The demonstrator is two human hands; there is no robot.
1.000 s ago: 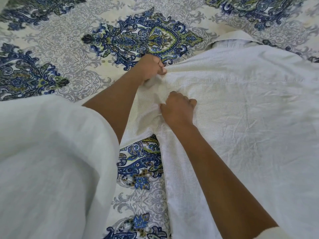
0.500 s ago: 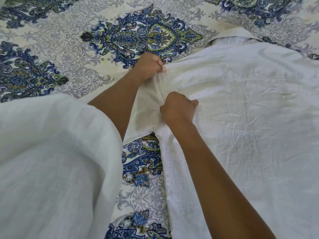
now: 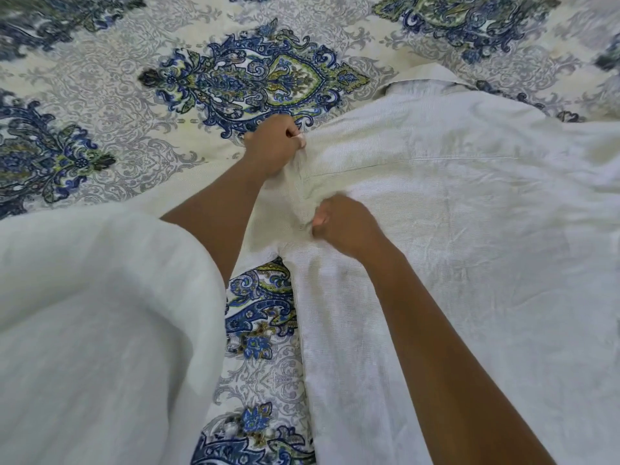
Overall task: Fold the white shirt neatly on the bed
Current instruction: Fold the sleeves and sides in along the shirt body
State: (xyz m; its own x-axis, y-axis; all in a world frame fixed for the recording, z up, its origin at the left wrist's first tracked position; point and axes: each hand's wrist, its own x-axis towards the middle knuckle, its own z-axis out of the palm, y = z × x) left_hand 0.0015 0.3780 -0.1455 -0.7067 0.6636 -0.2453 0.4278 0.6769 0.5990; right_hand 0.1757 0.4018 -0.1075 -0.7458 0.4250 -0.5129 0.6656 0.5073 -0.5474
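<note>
Covering the bed (image 3: 100, 105), a blue-patterned bedspread (image 3: 255, 75) underlies the white shirt (image 3: 469, 229).

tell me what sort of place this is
Most likely a bedroom, at a bed. A bedspread with ornate blue and green patterns fills the view, a white shirt lies spread on it, and the left hand and right hand grip its cloth.

Left sleeve (image 3: 100, 313) now — wide, loose, white, soft linen-like weave, faintly creased, plain hem; left forearm (image 3: 214, 209) and right forearm (image 3: 436, 330) both bare.
</note>
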